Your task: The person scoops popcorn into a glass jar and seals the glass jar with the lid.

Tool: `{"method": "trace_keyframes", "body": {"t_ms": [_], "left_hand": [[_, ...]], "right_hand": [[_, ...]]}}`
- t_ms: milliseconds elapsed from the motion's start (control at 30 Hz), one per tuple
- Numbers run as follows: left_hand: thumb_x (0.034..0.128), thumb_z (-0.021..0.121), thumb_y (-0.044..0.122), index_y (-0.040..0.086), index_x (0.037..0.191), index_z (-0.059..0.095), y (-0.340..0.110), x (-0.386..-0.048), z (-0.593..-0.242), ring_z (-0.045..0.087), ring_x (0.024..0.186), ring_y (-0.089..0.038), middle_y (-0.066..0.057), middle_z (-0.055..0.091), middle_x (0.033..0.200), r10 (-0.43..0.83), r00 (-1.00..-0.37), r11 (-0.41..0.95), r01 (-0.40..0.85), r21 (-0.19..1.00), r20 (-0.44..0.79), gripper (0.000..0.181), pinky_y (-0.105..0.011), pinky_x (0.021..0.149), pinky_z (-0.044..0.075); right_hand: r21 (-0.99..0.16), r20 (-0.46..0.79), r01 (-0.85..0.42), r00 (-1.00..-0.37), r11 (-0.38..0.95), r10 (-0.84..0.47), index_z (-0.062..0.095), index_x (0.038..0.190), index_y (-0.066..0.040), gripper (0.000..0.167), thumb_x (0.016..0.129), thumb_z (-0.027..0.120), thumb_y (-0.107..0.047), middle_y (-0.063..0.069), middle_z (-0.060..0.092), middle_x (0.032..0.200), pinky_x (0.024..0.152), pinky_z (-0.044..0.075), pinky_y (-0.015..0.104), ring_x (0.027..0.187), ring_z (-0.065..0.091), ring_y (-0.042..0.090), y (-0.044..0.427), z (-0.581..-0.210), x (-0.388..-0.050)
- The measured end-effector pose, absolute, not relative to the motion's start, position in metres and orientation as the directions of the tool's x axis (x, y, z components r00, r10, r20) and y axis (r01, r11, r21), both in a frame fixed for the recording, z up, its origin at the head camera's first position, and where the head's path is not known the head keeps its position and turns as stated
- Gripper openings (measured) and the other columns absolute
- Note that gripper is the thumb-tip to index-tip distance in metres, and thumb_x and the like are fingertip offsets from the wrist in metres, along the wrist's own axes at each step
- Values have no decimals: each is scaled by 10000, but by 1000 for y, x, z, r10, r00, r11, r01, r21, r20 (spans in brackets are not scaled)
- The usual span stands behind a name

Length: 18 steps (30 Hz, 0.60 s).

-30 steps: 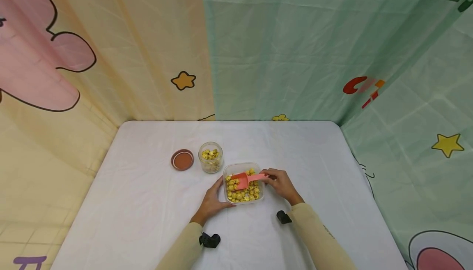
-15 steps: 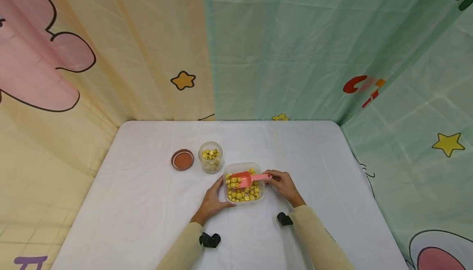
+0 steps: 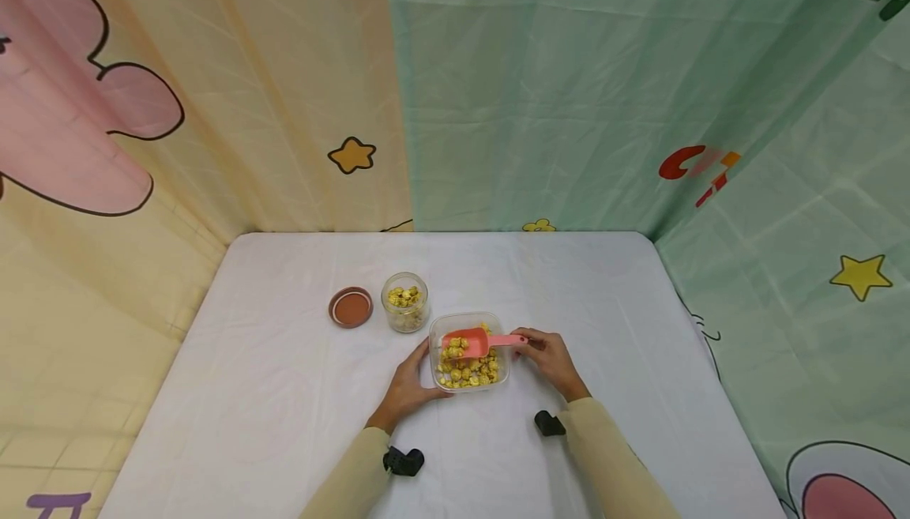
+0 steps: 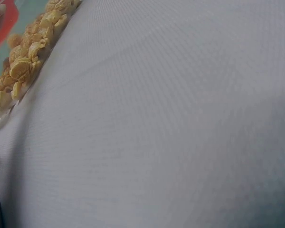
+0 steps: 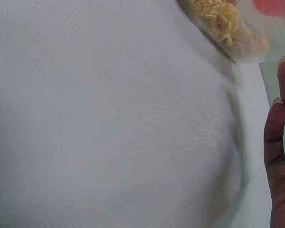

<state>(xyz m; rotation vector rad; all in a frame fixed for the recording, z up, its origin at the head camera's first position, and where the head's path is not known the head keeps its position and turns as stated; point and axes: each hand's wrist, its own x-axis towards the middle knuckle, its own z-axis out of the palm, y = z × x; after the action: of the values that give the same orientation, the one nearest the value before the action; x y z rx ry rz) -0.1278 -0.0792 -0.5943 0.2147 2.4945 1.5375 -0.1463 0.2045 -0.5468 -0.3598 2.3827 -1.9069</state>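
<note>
A clear plastic container (image 3: 434,377) with yellow popcorn (image 3: 465,377) in it sits on the table in the head view. My left hand (image 3: 407,393) holds it from the left side, fingers along the far left wall and thumb at the near corner. My right hand (image 3: 547,357) pinches the handle end of a pink scoop (image 3: 474,343). The scoop's bowl is over the container and bears several pieces of popcorn. In the right wrist view, fingers (image 5: 275,137) show at the right edge beside the container wall.
Behind the container stands an open glass jar (image 3: 405,306) partly filled with popcorn. A brown lid (image 3: 351,308) lies to the left of the jar. White cloth (image 3: 284,393) covers the table, and printed curtains (image 3: 533,108) hang behind it.
My right hand has drawn slightly to the right with the scoop, and the scoop's bowl has turned a little and shifted. The left hand and container have not moved.
</note>
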Motion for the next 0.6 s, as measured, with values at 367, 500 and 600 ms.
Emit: {"method": "trace_keyframes", "body": {"t_ms": [367, 500, 600], "left_hand": [[642, 907, 294, 50, 1507, 293, -82, -128, -597, 282, 1411, -361, -164, 364, 1513, 231, -968, 466, 19, 885, -101, 1089, -534, 1149, 260], [646, 904, 300, 52, 1508, 293, -84, -127, -596, 280, 1414, -350, -150, 355, 1522, 241, -965, 474, 26, 880, -101, 1085, -519, 1153, 260], [650, 901, 301, 69, 1511, 295, -87, -127, -595, 272, 1419, -343, -134, 340, 1533, 251, -963, 473, 33, 880, -99, 1078, -515, 1157, 255]], "right_hand": [[-972, 28, -68, -984, 223, -178, 650, 1124, 104, 224, 931, 593, 5, 252, 666, 951, 792, 536, 574, 821, 622, 398, 205, -539, -150], [-973, 38, -74, -986, 220, -164, 657, 1120, 90, 231, 924, 614, -24, 270, 660, 942, 785, 540, 560, 804, 625, 340, 208, -543, -155], [-976, 30, -58, -990, 209, -135, 670, 1125, 63, 253, 911, 640, -68, 237, 669, 966, 801, 554, 519, 806, 632, 274, 211, -551, -161]]}}
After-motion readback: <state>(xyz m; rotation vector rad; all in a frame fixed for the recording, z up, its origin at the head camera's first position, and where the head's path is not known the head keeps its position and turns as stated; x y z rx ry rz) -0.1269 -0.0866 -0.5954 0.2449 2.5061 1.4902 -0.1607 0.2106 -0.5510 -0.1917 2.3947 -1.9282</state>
